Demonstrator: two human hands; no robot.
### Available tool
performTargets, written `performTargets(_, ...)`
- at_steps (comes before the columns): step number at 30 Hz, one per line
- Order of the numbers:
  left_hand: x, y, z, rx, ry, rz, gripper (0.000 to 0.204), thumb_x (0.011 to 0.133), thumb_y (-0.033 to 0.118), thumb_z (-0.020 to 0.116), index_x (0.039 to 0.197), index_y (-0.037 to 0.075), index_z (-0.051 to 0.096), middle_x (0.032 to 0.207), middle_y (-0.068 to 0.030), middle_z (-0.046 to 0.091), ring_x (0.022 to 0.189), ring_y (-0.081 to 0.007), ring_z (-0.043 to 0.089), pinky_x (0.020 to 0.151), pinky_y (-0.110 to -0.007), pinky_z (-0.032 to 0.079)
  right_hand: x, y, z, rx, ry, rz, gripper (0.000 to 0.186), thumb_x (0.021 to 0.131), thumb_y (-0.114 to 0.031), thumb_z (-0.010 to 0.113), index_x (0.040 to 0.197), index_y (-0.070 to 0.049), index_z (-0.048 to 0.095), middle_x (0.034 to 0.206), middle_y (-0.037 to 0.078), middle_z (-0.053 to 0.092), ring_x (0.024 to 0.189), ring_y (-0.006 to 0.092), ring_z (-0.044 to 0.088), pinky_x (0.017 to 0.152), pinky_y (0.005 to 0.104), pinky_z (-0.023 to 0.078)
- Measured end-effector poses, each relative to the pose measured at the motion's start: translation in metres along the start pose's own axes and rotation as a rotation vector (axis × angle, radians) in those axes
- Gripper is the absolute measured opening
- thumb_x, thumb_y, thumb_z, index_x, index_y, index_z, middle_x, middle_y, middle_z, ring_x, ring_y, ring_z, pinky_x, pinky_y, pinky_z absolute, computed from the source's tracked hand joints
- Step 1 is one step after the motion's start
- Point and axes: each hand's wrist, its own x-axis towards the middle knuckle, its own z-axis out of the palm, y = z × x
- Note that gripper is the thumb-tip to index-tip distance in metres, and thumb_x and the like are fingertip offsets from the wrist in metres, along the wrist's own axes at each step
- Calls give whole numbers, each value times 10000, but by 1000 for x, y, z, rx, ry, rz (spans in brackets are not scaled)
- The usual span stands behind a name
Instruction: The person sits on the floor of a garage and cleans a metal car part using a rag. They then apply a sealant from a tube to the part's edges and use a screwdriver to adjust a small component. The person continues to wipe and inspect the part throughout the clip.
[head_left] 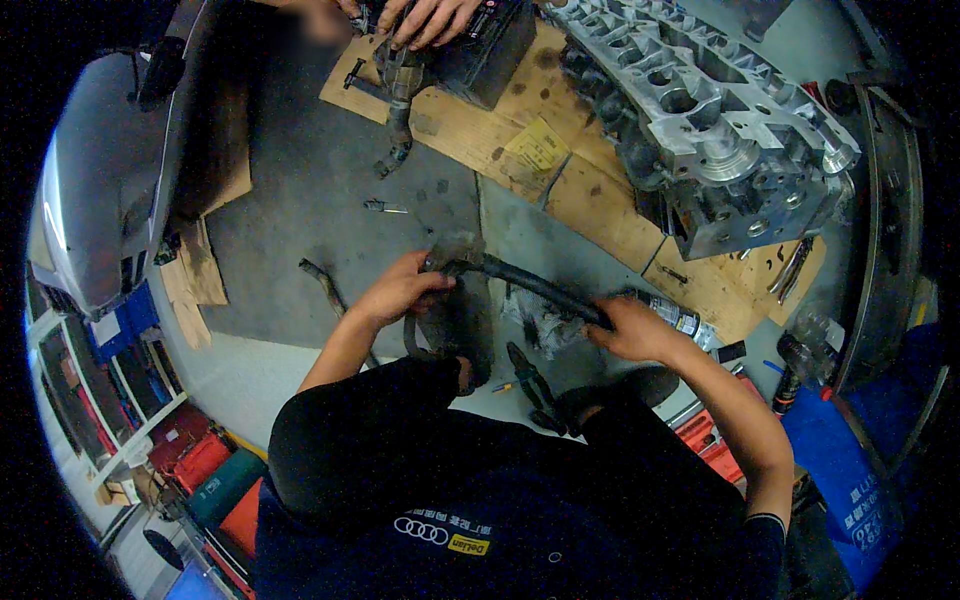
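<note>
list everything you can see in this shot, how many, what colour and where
hose: one, black, centre
metal engine part: one, silver-grey, upper right
cardboard: several pieces, brown, top centre and left
box: one, black, top centre
pipe fitting: one, dark, upper left of centre
thin pipe: one, brownish, left of centre
pliers: one pair, dark, below hose
can: one, dark and silver, right of centre
car panel: one, silver, far left
tool case: one, red, lower right
other person's hand: at least one, bare, top edge
shirt: one, dark, bottom
left hand: one, bare, gripping hose
right hand: one, bare, gripping hose
</note>
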Motion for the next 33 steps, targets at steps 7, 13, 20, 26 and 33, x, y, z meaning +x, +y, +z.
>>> performTargets(7, 5, -16, -1, -49, 78, 46, 252, 905, 229, 724, 1074, 63, 640, 792, 18, 597, 649, -89, 537, 541, -225, 404, 8, 3, -5, -35, -20, 26, 532, 916, -270, 698, 1340, 25, 570, 1089, 291, 686, 1043, 470, 647, 931, 513, 507)
performTargets(13, -17, 10, -14, -265, 84, 101, 337, 939, 292, 734, 1134, 33, 644, 780, 22, 565, 613, -60, 462, 506, -223, 326, 13, 4, -7, 68, 66, -5, 431, 924, -191, 687, 1303, -14, 581, 1170, 260, 660, 1096, 438, 644, 950, 477, 508)
performTargets(20, -103, 56, -52, -62, 491, 412, 501, 881, 308, 771, 1242, -8, 627, 826, -5, 623, 597, -51, 472, 490, -225, 323, 18, -34, -20, 5, 663, -173, 430, 911, -83, 674, 1322, -44, 554, 1187, 193, 649, 1093, 387, 639, 978, 422, 500)
performTargets(26, -142, 80, -46, 200, 823, 692, 528, 824, 249, 812, 1230, -21, 607, 1041, -39, 658, 962, -124, 582, 869, -264, 467, 35, -47, -37, 319, 631, -128, 426, 930, 13, 620, 1341, -50, 525, 1060, 97, 670, 958, 204, 671, 895, 343, 536)
performTargets(33, -122, 88, -24, 486, 982, 807, 544, 764, 104, 877, 1234, -18, 631, 999, -144, 747, 909, -161, 710, 806, -301, 556, 29, -39, -23, 369, 564, -111, 420, 946, 19, 605, 1349, -51, 507, 1011, 88, 673, 902, 168, 670, 805, 306, 549)
